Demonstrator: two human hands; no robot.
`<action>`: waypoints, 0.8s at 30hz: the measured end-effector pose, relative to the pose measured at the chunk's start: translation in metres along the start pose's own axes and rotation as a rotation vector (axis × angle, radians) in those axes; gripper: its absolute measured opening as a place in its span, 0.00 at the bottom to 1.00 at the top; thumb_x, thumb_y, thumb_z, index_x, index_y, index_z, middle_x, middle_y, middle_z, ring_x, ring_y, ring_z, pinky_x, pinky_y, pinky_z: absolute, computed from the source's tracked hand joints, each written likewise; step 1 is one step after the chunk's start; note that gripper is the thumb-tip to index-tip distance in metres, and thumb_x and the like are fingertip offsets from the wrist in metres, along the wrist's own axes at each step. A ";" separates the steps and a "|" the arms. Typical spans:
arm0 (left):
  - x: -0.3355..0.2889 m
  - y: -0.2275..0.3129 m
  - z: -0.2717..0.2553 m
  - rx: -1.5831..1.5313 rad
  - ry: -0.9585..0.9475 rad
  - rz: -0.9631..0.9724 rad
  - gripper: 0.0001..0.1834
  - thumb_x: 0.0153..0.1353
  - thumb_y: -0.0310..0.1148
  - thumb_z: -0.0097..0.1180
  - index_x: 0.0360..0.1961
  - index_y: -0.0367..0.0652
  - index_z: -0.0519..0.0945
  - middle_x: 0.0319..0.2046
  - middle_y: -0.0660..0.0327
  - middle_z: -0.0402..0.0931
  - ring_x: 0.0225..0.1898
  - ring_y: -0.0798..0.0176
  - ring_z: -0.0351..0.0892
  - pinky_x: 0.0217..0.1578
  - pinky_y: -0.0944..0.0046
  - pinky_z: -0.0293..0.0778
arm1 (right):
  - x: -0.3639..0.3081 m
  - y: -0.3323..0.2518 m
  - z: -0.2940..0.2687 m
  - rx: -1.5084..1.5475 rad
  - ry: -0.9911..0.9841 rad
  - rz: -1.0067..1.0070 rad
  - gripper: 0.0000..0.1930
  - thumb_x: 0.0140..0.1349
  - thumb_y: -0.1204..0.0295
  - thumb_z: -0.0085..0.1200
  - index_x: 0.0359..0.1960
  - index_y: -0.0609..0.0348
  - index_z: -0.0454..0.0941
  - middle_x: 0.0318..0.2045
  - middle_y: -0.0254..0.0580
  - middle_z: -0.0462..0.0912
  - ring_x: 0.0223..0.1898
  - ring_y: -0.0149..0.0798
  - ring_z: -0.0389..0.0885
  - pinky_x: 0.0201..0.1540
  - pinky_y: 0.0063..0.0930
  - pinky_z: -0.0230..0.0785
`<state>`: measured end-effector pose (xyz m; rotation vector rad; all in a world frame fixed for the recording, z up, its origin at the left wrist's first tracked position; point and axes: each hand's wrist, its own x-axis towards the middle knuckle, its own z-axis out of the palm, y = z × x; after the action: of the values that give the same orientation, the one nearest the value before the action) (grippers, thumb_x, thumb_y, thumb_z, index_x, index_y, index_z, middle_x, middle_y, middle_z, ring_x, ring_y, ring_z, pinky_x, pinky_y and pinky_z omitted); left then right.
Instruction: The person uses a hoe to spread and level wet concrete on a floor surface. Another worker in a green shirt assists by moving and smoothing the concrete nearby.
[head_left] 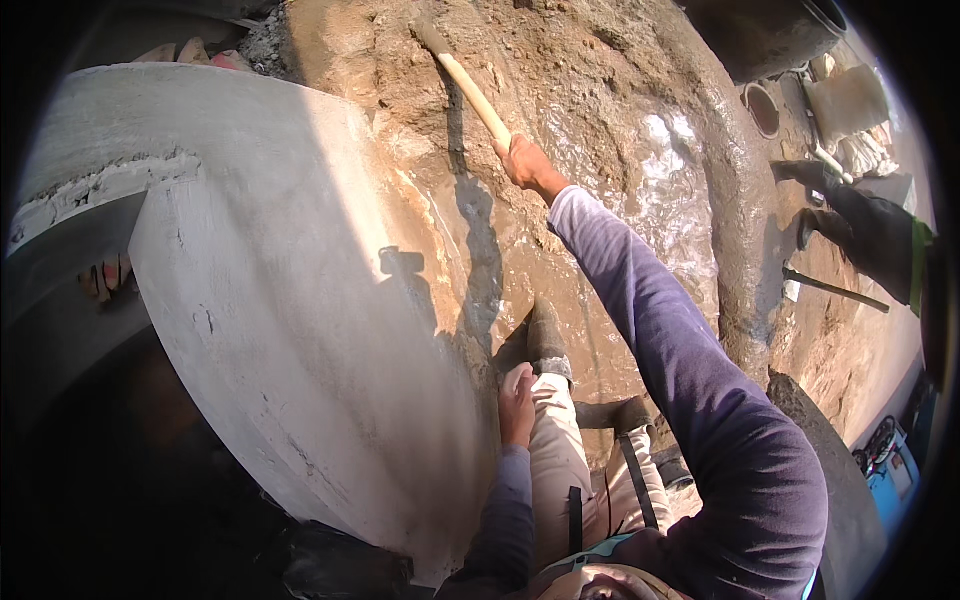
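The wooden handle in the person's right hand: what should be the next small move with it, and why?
Probably draw the wooden handle back a little: the right hand grips it with the arm stretched forward, and its brown far end is out ahead over the soil. Whether it touches is unclear.

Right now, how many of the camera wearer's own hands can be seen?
2: the right hand grips a pale wooden handle; the left hand is beside the light trousers, possibly touching them.

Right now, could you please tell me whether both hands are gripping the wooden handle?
No, only the right hand grips the handle; the left hand is apart from it.
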<state>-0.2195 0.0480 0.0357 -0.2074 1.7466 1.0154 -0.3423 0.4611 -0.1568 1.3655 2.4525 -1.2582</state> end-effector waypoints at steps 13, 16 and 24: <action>0.103 0.054 0.128 0.007 -0.152 0.098 0.31 0.72 0.54 0.53 0.64 0.39 0.73 0.60 0.54 0.76 0.61 0.55 0.77 0.54 0.58 0.73 | -0.247 0.093 -0.017 -0.010 -0.184 0.188 0.30 0.73 0.45 0.44 0.52 0.66 0.69 0.40 0.68 0.84 0.45 0.66 0.84 0.48 0.56 0.75; 0.136 0.037 0.148 -0.010 -0.215 -0.038 0.36 0.71 0.56 0.52 0.68 0.39 0.68 0.65 0.50 0.71 0.64 0.51 0.73 0.57 0.52 0.72 | -0.339 0.088 -0.023 0.009 -0.216 0.255 0.26 0.73 0.48 0.47 0.51 0.63 0.67 0.35 0.65 0.84 0.40 0.66 0.85 0.43 0.56 0.76; 0.109 -0.127 0.232 -0.513 -0.230 -0.438 0.20 0.73 0.50 0.54 0.26 0.54 0.67 0.19 0.74 0.62 0.20 0.69 0.61 0.36 0.59 0.71 | -0.576 0.161 -0.044 -0.050 -0.204 0.447 0.18 0.69 0.56 0.55 0.46 0.57 0.67 0.27 0.59 0.84 0.30 0.66 0.84 0.35 0.57 0.76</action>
<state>-0.0319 0.1691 -0.1428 -0.7337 1.1382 1.0888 0.1373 0.1431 0.0109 1.5656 1.8909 -1.1496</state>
